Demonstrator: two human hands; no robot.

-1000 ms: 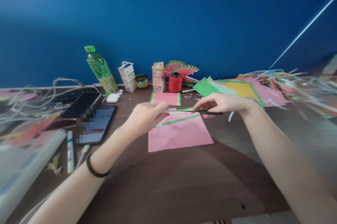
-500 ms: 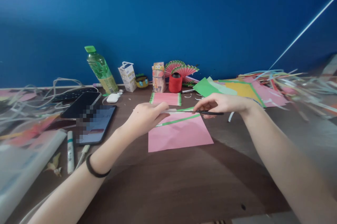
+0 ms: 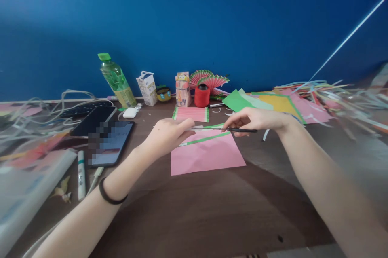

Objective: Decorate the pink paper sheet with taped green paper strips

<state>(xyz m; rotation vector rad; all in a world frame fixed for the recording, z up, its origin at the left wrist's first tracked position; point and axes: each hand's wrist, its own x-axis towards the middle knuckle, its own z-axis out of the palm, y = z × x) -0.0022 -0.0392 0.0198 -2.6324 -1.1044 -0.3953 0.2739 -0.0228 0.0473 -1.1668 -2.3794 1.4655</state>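
With the clock centred on the pink paper and twelve o'clock toward the blue wall (image 3: 194, 19), the near side is taken up by the brown table (image 3: 194, 205). The pink paper (image 3: 209, 155) is laid on the table, between and slightly nearer than the two hands. It can be judged light, thin and easily creased or torn, best held down by spread fingers at its near corners, or lifted by an edge without pinching hard. A green strip (image 3: 209, 138) is seen slanting across its far part; being narrow, it would probably curl or kink if pulled, and is best taken by an end. At ten o'clock the left hand (image 3: 166, 133) is set over the paper's far corner, its fingers bent; a pale thin piece is seen at the fingertips, but whether it is gripped cannot be told. At two o'clock a slim black tool (image 3: 244, 130) is pinched between thumb and fingers by the right hand (image 3: 248, 117). It appears stiff and light, its thick end being the surer hold. Farther off, a pleated paper (image 3: 190, 114) is placed at eleven, and a red spool (image 3: 202, 96) is stood at twelve.
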